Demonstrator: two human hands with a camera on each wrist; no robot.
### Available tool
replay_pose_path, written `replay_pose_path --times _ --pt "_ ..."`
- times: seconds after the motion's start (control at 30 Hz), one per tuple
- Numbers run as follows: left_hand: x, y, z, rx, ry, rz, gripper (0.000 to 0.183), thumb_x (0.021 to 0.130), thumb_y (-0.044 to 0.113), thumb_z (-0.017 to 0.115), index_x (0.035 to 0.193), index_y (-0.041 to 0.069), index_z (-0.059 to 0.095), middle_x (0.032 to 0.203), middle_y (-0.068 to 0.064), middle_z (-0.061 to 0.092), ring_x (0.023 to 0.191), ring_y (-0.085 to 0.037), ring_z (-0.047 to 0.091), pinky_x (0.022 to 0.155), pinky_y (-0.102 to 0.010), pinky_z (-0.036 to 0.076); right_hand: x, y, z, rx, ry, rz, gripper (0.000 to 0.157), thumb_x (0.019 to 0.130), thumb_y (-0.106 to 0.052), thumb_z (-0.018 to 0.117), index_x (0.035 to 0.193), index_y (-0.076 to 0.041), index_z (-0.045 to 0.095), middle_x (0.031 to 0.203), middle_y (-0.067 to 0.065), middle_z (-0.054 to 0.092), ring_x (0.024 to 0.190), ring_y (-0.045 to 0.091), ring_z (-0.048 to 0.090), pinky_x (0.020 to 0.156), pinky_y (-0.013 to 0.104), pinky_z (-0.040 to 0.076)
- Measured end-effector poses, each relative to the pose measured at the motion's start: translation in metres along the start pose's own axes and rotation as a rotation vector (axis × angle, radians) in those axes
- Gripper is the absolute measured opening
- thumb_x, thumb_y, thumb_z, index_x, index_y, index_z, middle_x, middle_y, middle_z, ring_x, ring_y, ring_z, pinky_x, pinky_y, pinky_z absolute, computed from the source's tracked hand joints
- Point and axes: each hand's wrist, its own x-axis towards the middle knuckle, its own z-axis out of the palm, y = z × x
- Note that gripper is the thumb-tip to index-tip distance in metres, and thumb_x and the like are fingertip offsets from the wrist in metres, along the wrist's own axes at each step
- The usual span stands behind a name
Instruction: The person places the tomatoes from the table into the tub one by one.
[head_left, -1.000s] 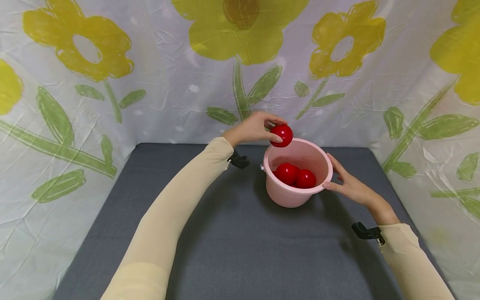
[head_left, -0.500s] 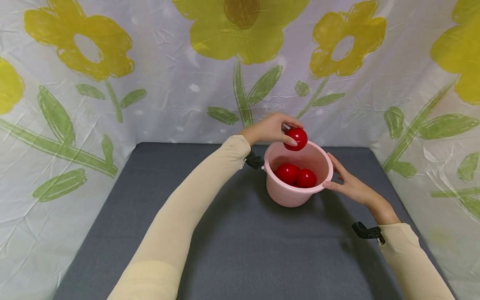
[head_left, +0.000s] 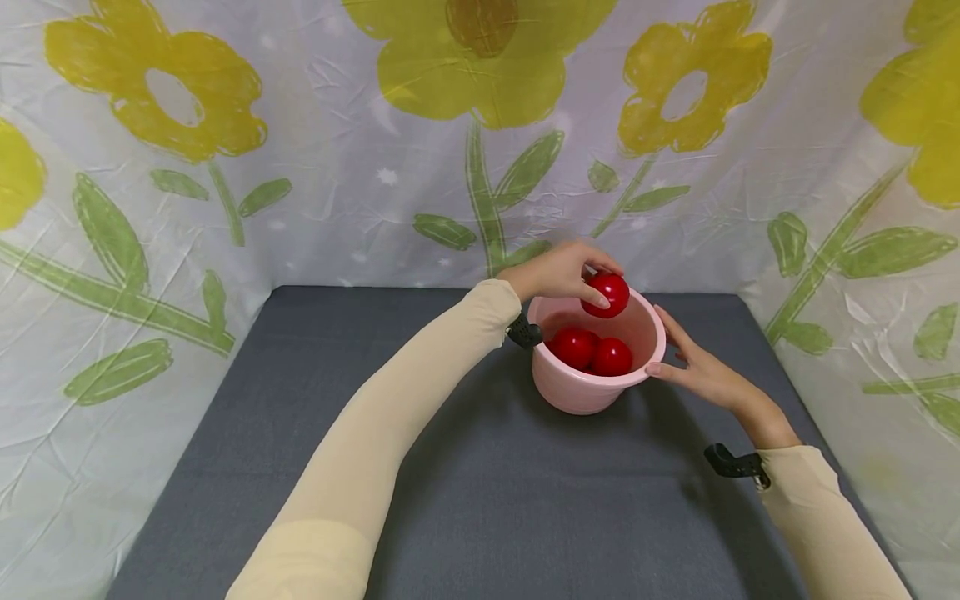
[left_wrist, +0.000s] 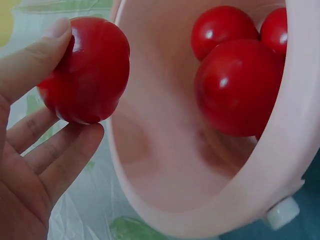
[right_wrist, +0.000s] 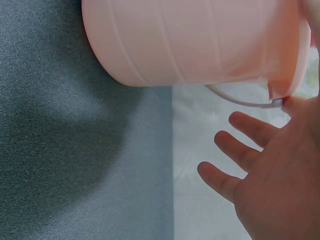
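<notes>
Thumb and fingertips of my left hand (head_left: 558, 271) grip a glossy red round fruit (left_wrist: 87, 70) with faint lobes at its base; I cannot tell its exact kind. It hangs over the mouth of a pink bucket (head_left: 573, 392), near the back of the rim, above the contents. Inside, several similar red fruits (head_left: 611, 357) lie together, partly hidden by the bucket wall. My right hand (head_left: 697, 367) holds the bucket's right rim with thumb and index finger, close to the handle joint. In the right wrist view its other fingers (right_wrist: 237, 150) stretch out apart from the bucket.
The bucket stands upright on a dark grey cloth-covered table (head_left: 480, 517), towards the back right. A white curtain (head_left: 337, 183) printed with yellow flowers hangs behind and along both sides. The bucket's thin handle (right_wrist: 240, 102) hangs down behind it.
My left hand has moved right and slightly down with the red fruit, from the bucket's left back edge to over its opening. The right hand and bucket have stayed put.
</notes>
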Motion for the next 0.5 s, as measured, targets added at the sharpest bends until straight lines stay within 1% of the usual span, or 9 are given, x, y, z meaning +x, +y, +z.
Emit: replay_pose_path --times 0.17,0.37,0.5 --pt "0.0002 -0.0018 -0.0007 -0.061 0.004 0.019 0.045 0.092 0.017 0.07 0.136 0.011 0.061 0.138 -0.006 0.063 0.128 -0.022 0.06 0.103 -0.025 0.052 0.0018 -0.0015 0.0009 0.0 0.003 -0.012 0.096 0.095 -0.031 0.062 0.159 -0.03 -0.009 0.167 0.015 0.003 0.148 0.045 0.014 0.11 0.077 0.021" --pt "-0.0039 -0.0016 -0.0041 -0.076 0.005 0.014 0.045 0.091 0.015 0.072 0.135 0.01 0.062 0.137 -0.006 0.064 0.128 -0.023 0.061 0.101 -0.024 0.053 0.003 -0.0019 0.0019 0.001 0.0 -0.011 0.096 0.095 -0.032 0.062 0.158 -0.036 -0.01 0.168 0.013 0.002 0.149 0.046 0.013 0.11 0.078 0.02" --pt "-0.0046 -0.0046 -0.0041 -0.079 0.014 0.016 0.046 0.09 0.014 0.072 0.134 0.008 0.062 0.136 -0.007 0.064 0.128 -0.023 0.061 0.1 -0.023 0.053 0.0041 -0.002 0.0019 -0.003 0.0 -0.007 0.097 0.094 -0.033 0.063 0.158 -0.035 -0.01 0.168 0.013 0.002 0.149 0.046 0.014 0.111 0.077 0.02"
